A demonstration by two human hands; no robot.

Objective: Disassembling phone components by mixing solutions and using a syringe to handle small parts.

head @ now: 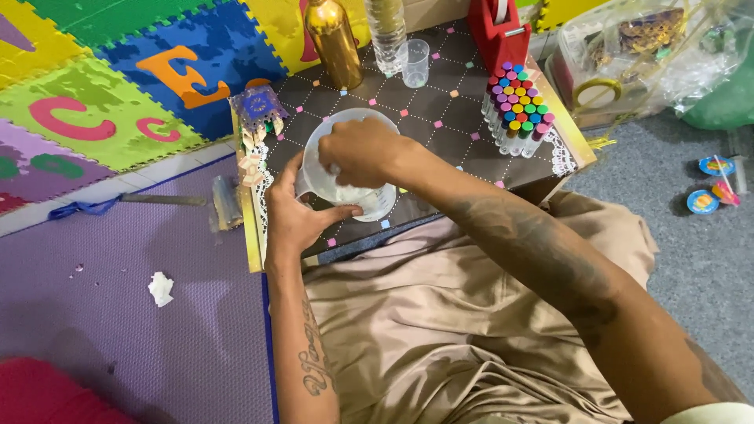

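over the low table [440,118], both hands grip a clear plastic jug [345,169], right hand [357,149] inside.

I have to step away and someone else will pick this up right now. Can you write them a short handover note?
Left hand grips the side of the clear plastic jug on the low patterned table. Right hand reaches inside it, pressing what looks like white tissue against the wall. Nearby: small clear cup, gold bottle, rack of colour-capped tubes. Done: wiping under way, how far cannot be told. Left: the jug is not yet set down.
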